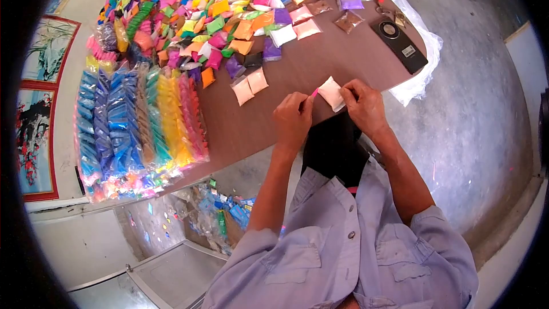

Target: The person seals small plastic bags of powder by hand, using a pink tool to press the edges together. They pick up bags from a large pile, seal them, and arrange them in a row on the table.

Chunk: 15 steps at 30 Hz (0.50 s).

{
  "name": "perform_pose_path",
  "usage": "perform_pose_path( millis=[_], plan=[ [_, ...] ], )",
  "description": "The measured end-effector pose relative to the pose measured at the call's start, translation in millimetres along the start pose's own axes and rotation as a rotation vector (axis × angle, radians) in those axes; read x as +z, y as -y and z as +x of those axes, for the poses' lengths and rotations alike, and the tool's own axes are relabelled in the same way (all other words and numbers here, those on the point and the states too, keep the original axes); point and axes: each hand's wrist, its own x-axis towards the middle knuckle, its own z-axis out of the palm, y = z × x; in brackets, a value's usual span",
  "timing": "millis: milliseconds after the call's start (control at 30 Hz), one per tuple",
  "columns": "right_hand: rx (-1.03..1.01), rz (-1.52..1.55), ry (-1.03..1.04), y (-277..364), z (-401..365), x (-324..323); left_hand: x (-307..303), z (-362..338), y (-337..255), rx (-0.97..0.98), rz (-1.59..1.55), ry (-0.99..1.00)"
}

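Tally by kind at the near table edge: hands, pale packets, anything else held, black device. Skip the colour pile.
Hands: 2, left hand and right hand
Held pale packet, in the right hand: 1
Pink piece, pinched by the left hand: 1
Loose pale packets, lying to the left: 2
Black device: 1
Total: 7
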Motion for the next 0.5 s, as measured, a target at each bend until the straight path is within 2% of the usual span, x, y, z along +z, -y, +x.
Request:
perform_pose_path(
  millis=[67, 133, 233, 333, 500],
  plan=[
    [0.007, -0.016, 0.002, 1, -1, 0, -3, 2, -12, -0.015, -0.032, 0.002],
    [0.013, -0.008, 0.004, 0, -1, 0, 2, 6, -25, 0.054, -0.077, -0.015],
    [0.014, 0.02, -0.008, 0, -2, 1, 12, 18, -19, 0.095, 0.012, 0.061],
    [0.004, 0.032, -0.024, -2, -3, 1, 14, 37, -14, 0.081, 0.081, 0.053],
    [-0.002, 0.009, -0.009, -3, -2, 1, 9, 48, -21, 0.118, 0.059, 0.124]
  ],
)
